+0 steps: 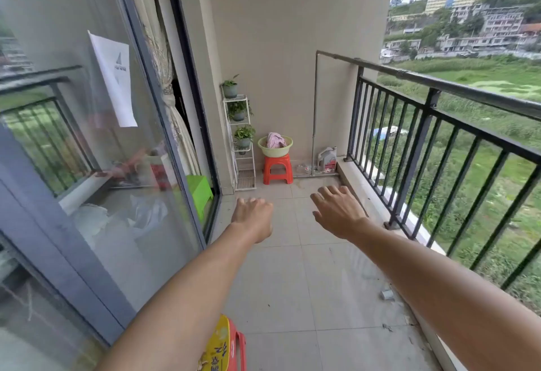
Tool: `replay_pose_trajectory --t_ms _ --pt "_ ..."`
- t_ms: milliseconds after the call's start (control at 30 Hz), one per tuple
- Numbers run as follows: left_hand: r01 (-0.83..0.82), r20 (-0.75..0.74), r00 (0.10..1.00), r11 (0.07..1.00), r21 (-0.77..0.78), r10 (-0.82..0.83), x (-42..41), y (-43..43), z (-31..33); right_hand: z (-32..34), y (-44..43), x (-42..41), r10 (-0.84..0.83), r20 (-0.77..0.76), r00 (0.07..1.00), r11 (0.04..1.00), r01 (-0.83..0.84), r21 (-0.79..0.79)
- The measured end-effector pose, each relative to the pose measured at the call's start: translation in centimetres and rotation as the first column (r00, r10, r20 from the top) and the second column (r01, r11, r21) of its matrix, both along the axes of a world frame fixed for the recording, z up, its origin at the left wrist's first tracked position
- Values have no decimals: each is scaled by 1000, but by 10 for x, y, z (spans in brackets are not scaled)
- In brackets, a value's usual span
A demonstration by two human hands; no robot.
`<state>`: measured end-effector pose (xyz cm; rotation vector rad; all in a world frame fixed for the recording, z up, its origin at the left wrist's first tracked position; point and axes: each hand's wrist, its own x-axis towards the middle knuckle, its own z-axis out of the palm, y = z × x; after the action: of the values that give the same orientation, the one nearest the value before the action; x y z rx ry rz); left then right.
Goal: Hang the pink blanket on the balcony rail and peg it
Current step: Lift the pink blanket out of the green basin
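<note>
We find the pink blanket [275, 140] bundled in a pale green basin [275, 152] at the far end of the balcony. It is heaped above the rim, so it can be lifted straight out, and it is all the basin holds as far as we can tell. The basin sits on a red stool [277, 169] against the far wall, raised off the tiles (handy, we judge, for keeping laundry off the floor). Both arms stretch toward it, well short of it. The left hand [254, 215] hangs with fingers loosely curled and holds nothing. The right hand [336, 212] is spread wide, also empty. The balcony rail [456, 87] runs along the right with nothing hung on it yet. Left of the stool, a white rack [244, 165] holds three potted plants. We see no pegs anywhere.
</note>
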<state>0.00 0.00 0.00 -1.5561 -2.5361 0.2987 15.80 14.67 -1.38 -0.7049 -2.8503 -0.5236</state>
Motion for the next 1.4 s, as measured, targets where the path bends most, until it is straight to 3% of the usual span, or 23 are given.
replay_pose_trajectory --t_ms 667,933,1400 --pt "-74 79 994 997 -27 76 -156 224 -44 -41 250 -162 77 72 994 996 -73 -58" --pt "-47 84 995 997 -59 52 -273 335 -62 -65 359 -284 95 90 991 994 -90 -62" --pt "64 97 994 996 -67 -57 -475 568 -41 -55 585 -473 -29 75 997 996 35 -82"
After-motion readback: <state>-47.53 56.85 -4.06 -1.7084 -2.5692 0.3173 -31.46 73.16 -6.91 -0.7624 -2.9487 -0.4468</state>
